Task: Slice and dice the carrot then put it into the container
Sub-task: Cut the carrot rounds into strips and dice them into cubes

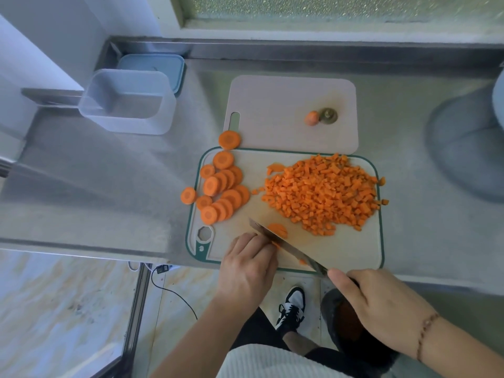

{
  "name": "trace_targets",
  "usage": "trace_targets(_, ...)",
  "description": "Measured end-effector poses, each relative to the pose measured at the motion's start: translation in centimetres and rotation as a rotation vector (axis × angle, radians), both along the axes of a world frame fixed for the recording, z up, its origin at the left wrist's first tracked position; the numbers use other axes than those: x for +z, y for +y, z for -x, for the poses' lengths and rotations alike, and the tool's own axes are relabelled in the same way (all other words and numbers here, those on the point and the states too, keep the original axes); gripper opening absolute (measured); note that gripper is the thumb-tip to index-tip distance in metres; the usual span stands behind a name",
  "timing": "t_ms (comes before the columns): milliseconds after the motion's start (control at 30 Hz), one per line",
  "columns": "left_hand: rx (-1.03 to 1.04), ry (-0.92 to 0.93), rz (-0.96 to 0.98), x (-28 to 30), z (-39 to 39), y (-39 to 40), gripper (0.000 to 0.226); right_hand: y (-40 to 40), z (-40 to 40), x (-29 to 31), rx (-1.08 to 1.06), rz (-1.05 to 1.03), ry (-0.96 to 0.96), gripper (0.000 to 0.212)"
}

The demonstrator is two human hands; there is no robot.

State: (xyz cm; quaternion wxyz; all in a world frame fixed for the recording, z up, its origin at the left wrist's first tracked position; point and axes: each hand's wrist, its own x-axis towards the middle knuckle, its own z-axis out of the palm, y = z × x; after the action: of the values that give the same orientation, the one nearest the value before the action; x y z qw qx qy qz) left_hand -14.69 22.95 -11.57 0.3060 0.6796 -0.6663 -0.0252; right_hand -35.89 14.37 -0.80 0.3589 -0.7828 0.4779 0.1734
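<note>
Head-worn view looks steeply down, close over the cutting board [341,257] at the counter edge

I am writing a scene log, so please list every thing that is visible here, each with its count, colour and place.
diced carrot: one pile, orange, right part of the near board
carrot slices: a dozen or more, orange, left part of the near board, two on the counter beside it
near cutting board: one, beige with green rim, front of the counter
far cutting board: one, pale pink, behind the near board
carrot ends: two, orange and brownish, on the far board
container: one, clear, counter's left
lid: one, blue, behind the container
knife: one, steel, over the near board
left hand: steadies a carrot piece by the blade
right hand: grips the knife handle
</note>
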Motion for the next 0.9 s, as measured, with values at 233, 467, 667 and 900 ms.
trace_targets(233,0.002,0.074,-0.017,0.2,0.3,0.0,0.005,-0.2,-1.8,-0.2,0.057,0.031,0.073,0.071)
trace_targets(467,-0.034,0.027,-0.038,0.5,0.1,1.0,0.016,-0.1,-0.4,-0.2,-0.002,-0.021,-0.030,0.065)
trace_targets(667,0.010,-0.057,-0.025,0.7,0.4,1.1,0.014,0.2,-0.6,-0.1,0.021,-0.027,0.035,0.069)
trace_targets(900,-0.014,-0.057,-0.034,1.3,0.0,0.8,0.018,0.4,-1.6,-0.1,0.044,0.039,0.012,0.072)
